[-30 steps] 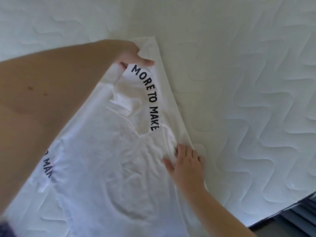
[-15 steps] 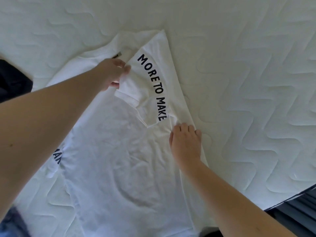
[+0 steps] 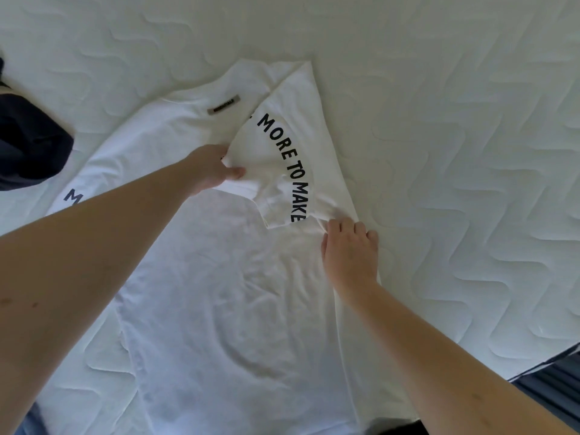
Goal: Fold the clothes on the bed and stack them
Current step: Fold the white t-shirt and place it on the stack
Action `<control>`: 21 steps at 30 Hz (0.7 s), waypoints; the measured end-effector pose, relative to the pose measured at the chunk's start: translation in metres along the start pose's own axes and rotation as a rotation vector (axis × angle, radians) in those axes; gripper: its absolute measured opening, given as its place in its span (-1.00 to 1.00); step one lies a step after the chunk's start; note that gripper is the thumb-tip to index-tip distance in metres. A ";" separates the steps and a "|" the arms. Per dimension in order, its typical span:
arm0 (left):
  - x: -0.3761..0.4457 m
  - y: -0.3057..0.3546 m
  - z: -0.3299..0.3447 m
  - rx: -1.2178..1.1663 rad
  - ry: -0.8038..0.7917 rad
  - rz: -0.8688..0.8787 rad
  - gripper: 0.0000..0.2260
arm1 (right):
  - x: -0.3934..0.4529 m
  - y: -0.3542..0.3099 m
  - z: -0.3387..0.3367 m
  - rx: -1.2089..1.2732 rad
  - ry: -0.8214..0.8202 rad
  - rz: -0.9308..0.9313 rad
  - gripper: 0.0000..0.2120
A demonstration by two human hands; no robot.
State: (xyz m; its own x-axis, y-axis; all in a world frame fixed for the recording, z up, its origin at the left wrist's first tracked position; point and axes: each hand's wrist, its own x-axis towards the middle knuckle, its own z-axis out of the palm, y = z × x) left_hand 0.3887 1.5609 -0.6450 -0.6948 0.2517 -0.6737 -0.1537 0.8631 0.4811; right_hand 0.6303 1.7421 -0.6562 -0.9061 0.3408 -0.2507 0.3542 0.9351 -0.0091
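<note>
white t-shirt on the bed, right sleeve folded in

a white t-shirt (image 3: 219, 293) lies spread back-side up on the quilted white mattress (image 3: 455, 120), its collar towards the far side and a small tan label (image 3: 223, 105) at the neck. the shirt's right-hand sleeve (image 3: 282, 164) is turned inward over the body, showing curved black lettering that reads "more to make". part of similar lettering shows on the other sleeve, by the left forearm.

the left hand (image 3: 210, 169) reaches across the shirt and pinches the edge of the folded sleeve, thumb on top of the cloth and the other fingers curled beneath it, so the fabric bunches slightly at the grip.

the right hand (image 3: 350, 252) lies flat on the shirt's right side fold, just below the sleeve's hem. its fingers are straight and close together, the tips pressing the cloth down, with small creases running out from under them.

a dark navy garment (image 3: 31, 146) sits at the left edge of the view, just beside the shirt's left shoulder; whether they touch cannot be told. a dark strip beyond the mattress edge shows at the lower right.
</note>
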 end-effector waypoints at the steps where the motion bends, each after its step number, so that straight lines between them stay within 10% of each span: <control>1: -0.001 0.000 0.002 -0.006 0.045 0.017 -0.60 | 0.002 0.001 -0.003 -0.002 0.017 -0.023 -0.91; 8: 0.000 0.006 -0.011 -0.272 0.258 0.089 -0.89 | -0.002 -0.011 -0.008 0.108 0.281 -0.104 -0.94; 16: 0.000 -0.003 0.011 0.033 0.308 0.045 -0.56 | -0.029 -0.010 0.005 0.171 0.065 -0.128 -0.68; 21: -0.010 0.003 0.032 -0.456 0.347 -0.151 -0.42 | -0.071 -0.002 0.012 0.107 0.040 -0.061 -0.60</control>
State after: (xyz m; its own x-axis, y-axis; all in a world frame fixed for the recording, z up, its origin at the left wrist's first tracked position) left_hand 0.4172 1.5748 -0.6548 -0.8188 -0.0835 -0.5680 -0.5021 0.5837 0.6381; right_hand 0.6964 1.7149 -0.6497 -0.9345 0.2888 -0.2079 0.3186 0.9393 -0.1270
